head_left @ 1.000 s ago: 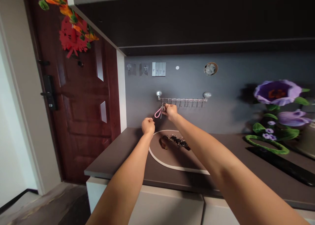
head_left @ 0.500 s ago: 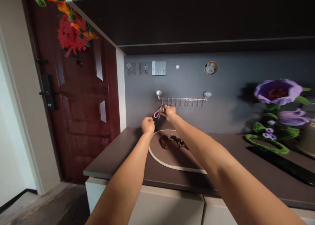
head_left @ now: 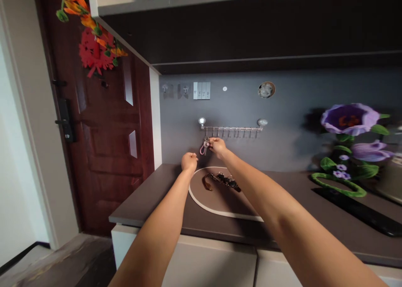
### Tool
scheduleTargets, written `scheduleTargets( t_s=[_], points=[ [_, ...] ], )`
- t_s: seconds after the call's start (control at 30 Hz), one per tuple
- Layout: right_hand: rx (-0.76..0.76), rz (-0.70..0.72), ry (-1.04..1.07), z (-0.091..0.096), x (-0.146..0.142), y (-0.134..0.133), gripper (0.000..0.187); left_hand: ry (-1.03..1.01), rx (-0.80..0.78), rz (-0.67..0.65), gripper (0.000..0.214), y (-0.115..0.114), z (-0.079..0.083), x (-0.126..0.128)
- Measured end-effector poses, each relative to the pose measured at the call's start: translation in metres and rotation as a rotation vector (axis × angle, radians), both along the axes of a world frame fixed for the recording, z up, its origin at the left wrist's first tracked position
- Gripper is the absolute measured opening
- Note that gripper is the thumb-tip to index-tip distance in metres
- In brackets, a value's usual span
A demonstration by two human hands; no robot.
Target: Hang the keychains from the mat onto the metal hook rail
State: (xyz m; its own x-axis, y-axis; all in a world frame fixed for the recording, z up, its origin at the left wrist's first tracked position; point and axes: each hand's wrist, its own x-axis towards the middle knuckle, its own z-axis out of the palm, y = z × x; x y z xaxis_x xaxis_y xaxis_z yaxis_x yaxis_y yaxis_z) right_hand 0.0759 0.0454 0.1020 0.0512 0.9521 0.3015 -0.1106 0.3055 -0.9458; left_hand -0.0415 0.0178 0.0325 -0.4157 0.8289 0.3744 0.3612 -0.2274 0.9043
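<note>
Nearest: white flat-front cabinet, with a dark brown matte countertop on top.

On the countertop sits an oval brown tray with a pale raised rim. In its far part lies a dark tangle of small items. They look like keys plus a brown tab, too small to tell more. Neither hand touches them.

- left hand: above the tray's far-left rim, fingers curled together into a fist, knuckles toward the wall. Cannot tell if anything is inside the fist.
- right hand: higher and further back, just right of the left hand, close to the wall. Fingertips are pinched together on a small metal key bunch with a pink loop strap.

The key bunch hangs just left of the right hand, directly below the left end of a chrome wall rail with a row of small hooks. Cannot tell if its ring sits on a hook or is clear of it.

Further back on the grey wall: a white four-gang switch plate, two single metal hooks left of it, and a round hole to the right.

Far right on the countertop: large purple artificial flowers with green leaves. Far left: dark red panelled door with a black handle and a red paper ornament.
</note>
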Motion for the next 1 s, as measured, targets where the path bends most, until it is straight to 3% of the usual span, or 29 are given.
scheduleTargets(
  t_s=[0.27, 0.47, 0.57, 0.7, 0.8, 1.0],
  points=[
    [0.024, 0.019, -0.038, -0.003, 0.020, -0.028, 0.012, -0.060, -0.052, -0.160, 0.018, -0.013, 0.007, 0.006],
    [0.036, 0.070, -0.125, -0.029, 0.038, -0.054, 0.010, 0.017, -0.074, -0.256, 0.009, -0.021, 0.005, 0.010],
    [0.103, 0.020, -0.317, -0.051, 0.050, -0.059, 0.010, 0.206, -0.046, -0.325, 0.009, -0.025, 0.002, 0.012],
    [0.261, -0.067, -0.754, -0.071, 0.067, -0.060, 0.014, 0.487, -0.011, -0.400, 0.013, -0.028, -0.002, 0.014],
    [0.312, -0.062, -0.979, -0.074, 0.073, -0.061, 0.016, 0.610, -0.045, -0.437, 0.018, -0.030, -0.004, 0.014],
    [0.327, -0.023, -1.171, -0.073, 0.069, -0.061, 0.017, 0.741, -0.099, -0.490, 0.017, -0.027, -0.007, 0.013]
  ],
)
